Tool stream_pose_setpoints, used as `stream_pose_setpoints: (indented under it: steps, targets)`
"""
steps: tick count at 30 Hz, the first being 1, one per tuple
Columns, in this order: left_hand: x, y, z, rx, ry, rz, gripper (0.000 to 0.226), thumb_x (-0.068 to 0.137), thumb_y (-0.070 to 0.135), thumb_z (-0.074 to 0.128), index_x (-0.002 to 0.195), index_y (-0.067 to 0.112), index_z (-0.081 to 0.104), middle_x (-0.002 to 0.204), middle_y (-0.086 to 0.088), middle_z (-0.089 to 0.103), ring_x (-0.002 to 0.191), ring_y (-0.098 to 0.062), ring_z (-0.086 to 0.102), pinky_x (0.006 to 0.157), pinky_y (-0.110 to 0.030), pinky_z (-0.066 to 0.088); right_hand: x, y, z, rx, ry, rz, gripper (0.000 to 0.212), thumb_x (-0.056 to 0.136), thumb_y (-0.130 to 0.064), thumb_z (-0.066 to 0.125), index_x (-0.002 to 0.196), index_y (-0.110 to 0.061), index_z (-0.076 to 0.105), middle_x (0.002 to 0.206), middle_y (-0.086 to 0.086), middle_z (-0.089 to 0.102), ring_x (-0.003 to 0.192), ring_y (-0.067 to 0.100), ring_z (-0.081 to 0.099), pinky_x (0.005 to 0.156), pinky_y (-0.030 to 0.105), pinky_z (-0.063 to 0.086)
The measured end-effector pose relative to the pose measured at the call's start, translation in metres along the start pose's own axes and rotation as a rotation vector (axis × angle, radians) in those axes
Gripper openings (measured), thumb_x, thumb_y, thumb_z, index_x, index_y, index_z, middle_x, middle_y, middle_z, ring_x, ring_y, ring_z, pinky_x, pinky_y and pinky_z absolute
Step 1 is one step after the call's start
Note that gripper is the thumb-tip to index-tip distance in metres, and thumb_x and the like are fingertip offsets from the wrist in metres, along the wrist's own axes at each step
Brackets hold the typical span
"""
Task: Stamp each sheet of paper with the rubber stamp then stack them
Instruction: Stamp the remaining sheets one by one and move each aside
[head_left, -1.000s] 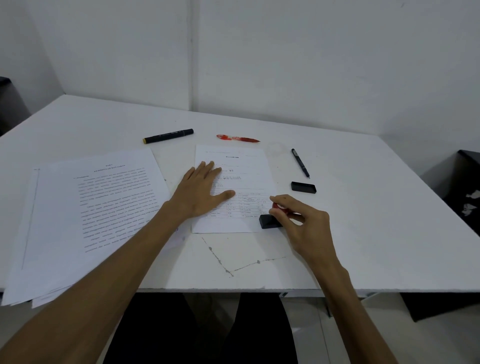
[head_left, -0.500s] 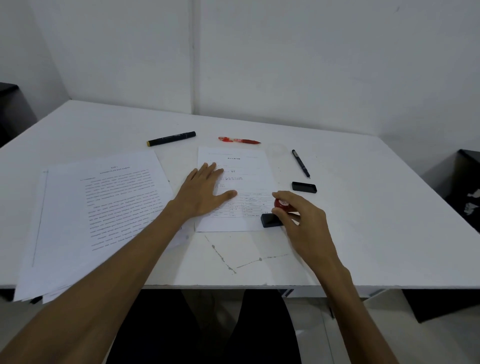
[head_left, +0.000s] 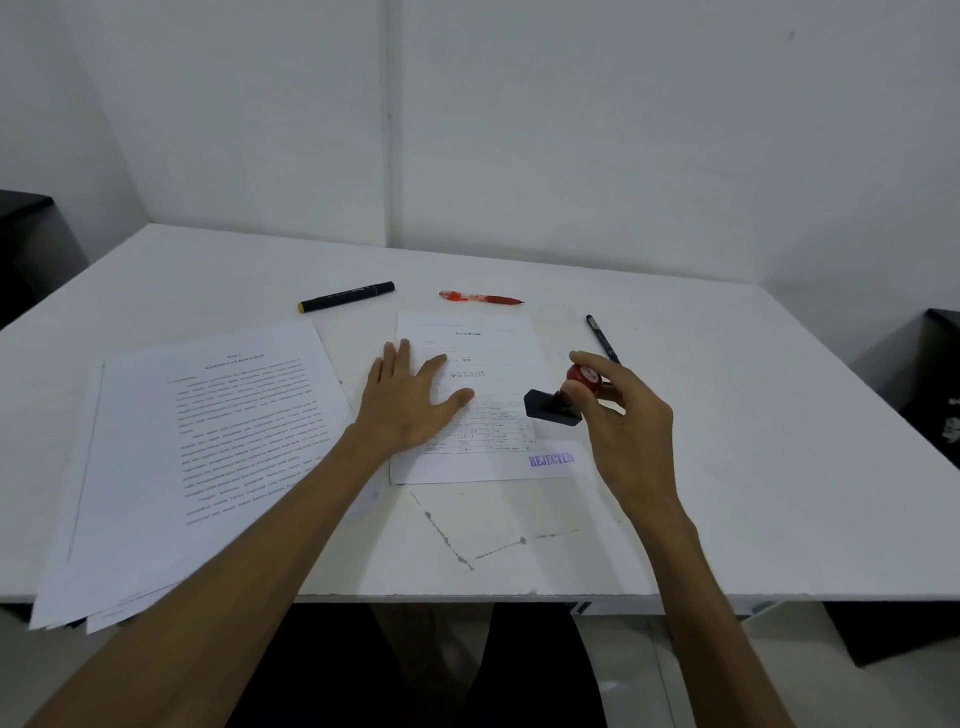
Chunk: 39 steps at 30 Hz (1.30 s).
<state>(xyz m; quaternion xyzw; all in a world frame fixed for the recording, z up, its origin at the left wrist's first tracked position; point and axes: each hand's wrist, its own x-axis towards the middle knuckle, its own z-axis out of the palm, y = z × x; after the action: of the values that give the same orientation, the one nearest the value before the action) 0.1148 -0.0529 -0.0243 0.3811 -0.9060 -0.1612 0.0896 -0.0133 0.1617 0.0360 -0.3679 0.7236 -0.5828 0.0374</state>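
While the white counter (head_left: 727, 415) carries everything, a loose pile of printed pages (head_left: 156, 467) is seen at its left side, with the lower corners reaching past the near edge. Near the middle, a single sheet of paper (head_left: 483, 343) is laid flat, and a purple "REJECTED" mark (head_left: 551, 460) is printed at its lower right corner. The sheet is pressed down by the left hand (head_left: 408, 400), whose fingers are spread flat and straight. Above the right part of the sheet, the rubber stamp (head_left: 558, 402) is held tilted and clear of the paper by the right hand (head_left: 623, 415); its red knob is pinched by the curled fingers. Behind the sheet, a black marker (head_left: 347, 297) and a red pen (head_left: 480, 297) are placed. A black pen (head_left: 597, 332) is partly hidden behind the right hand.
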Motion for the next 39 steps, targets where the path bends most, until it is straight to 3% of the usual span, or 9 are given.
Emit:
stream_pose_setpoints:
  steps: [4, 9, 14, 17, 20, 22, 26, 31, 39]
  targets:
    - [-0.003, 0.015, 0.002, -0.007, 0.098, -0.185, 0.123, 0.068, 0.092, 0.033, 0.154, 0.008, 0.008, 0.161, -0.018, 0.002, 0.148, -0.033, -0.001, 0.118, -0.046, 0.001, 0.004, -0.006, 0.006, 0.050, 0.010, 0.007, 0.027, 0.093, -0.012, 0.068, 0.119, -0.019, 0.071, 0.109, -0.007, 0.071, 0.097, 0.007, 0.068, 0.076, 0.002, 0.046]
    - [-0.003, 0.035, -0.005, -0.073, 0.123, -0.304, 0.121, 0.070, 0.075, 0.062, 0.153, 0.006, 0.008, 0.159, -0.022, 0.007, 0.146, -0.037, 0.010, 0.116, -0.047, 0.013, 0.005, -0.008, 0.009, 0.073, 0.012, 0.011, 0.027, 0.093, -0.011, 0.069, 0.118, -0.018, 0.071, 0.110, -0.003, 0.071, 0.098, 0.009, 0.068, 0.075, 0.002, 0.046]
    - [0.007, 0.045, -0.014, -0.142, 0.100, -0.417, 0.120, 0.064, 0.059, 0.080, 0.150, 0.006, 0.015, 0.150, -0.021, 0.027, 0.137, -0.039, 0.024, 0.109, -0.046, 0.027, 0.003, -0.006, 0.008, 0.070, 0.016, 0.010, 0.027, 0.093, -0.011, 0.069, 0.119, -0.018, 0.071, 0.111, -0.005, 0.070, 0.099, 0.010, 0.067, 0.075, 0.003, 0.047]
    - [0.008, 0.047, -0.014, -0.127, 0.097, -0.437, 0.122, 0.063, 0.060, 0.080, 0.150, 0.005, 0.015, 0.148, -0.021, 0.031, 0.136, -0.039, 0.025, 0.110, -0.045, 0.027, 0.003, -0.005, 0.007, 0.068, 0.021, 0.014, 0.027, 0.092, -0.012, 0.069, 0.118, -0.019, 0.072, 0.112, -0.005, 0.070, 0.099, 0.011, 0.068, 0.076, 0.004, 0.048]
    - [0.006, 0.045, -0.010, -0.114, 0.094, -0.503, 0.130, 0.061, 0.069, 0.076, 0.152, 0.004, 0.009, 0.153, -0.026, 0.018, 0.142, -0.041, 0.014, 0.115, -0.047, 0.018, 0.003, -0.005, 0.006, 0.070, 0.027, 0.019, 0.027, 0.092, -0.012, 0.069, 0.118, -0.019, 0.071, 0.113, -0.004, 0.071, 0.099, 0.011, 0.067, 0.075, 0.002, 0.047]
    - [0.004, 0.044, -0.009, -0.096, 0.112, -0.517, 0.131, 0.060, 0.071, 0.074, 0.152, 0.004, 0.011, 0.152, -0.025, 0.020, 0.142, -0.039, 0.017, 0.112, -0.047, 0.020, 0.003, -0.006, 0.005, 0.074, 0.029, 0.019, 0.027, 0.092, -0.011, 0.069, 0.118, -0.019, 0.071, 0.113, -0.003, 0.070, 0.099, 0.012, 0.068, 0.075, 0.002, 0.046]
    - [0.006, 0.047, -0.017, -0.134, 0.101, -0.536, 0.125, 0.059, 0.061, 0.082, 0.149, 0.005, 0.016, 0.146, -0.022, 0.030, 0.135, -0.038, 0.027, 0.107, -0.046, 0.029, 0.003, -0.005, 0.005, 0.077, 0.030, 0.022, 0.027, 0.093, -0.011, 0.069, 0.119, -0.019, 0.071, 0.114, -0.003, 0.070, 0.100, 0.013, 0.067, 0.075, 0.003, 0.047]
    - [0.012, 0.050, -0.018, -0.251, 0.052, -0.562, 0.124, 0.062, 0.048, 0.086, 0.150, 0.001, 0.012, 0.150, -0.024, 0.021, 0.138, -0.040, 0.026, 0.111, -0.045, 0.027, 0.001, -0.004, 0.001, 0.088, 0.039, 0.015, 0.027, 0.092, -0.012, 0.070, 0.117, -0.020, 0.072, 0.113, -0.006, 0.070, 0.098, 0.004, 0.066, 0.076, 0.005, 0.048]
    - [0.003, 0.052, -0.010, -0.196, 0.058, -0.479, 0.092, 0.079, 0.041, 0.072, 0.152, 0.021, 0.018, 0.157, -0.016, 0.006, 0.142, -0.035, 0.010, 0.114, -0.043, 0.016, 0.001, -0.006, -0.003, 0.085, 0.041, 0.003, 0.027, 0.092, -0.012, 0.070, 0.117, -0.020, 0.072, 0.112, -0.005, 0.071, 0.097, 0.011, 0.068, 0.076, 0.005, 0.048]
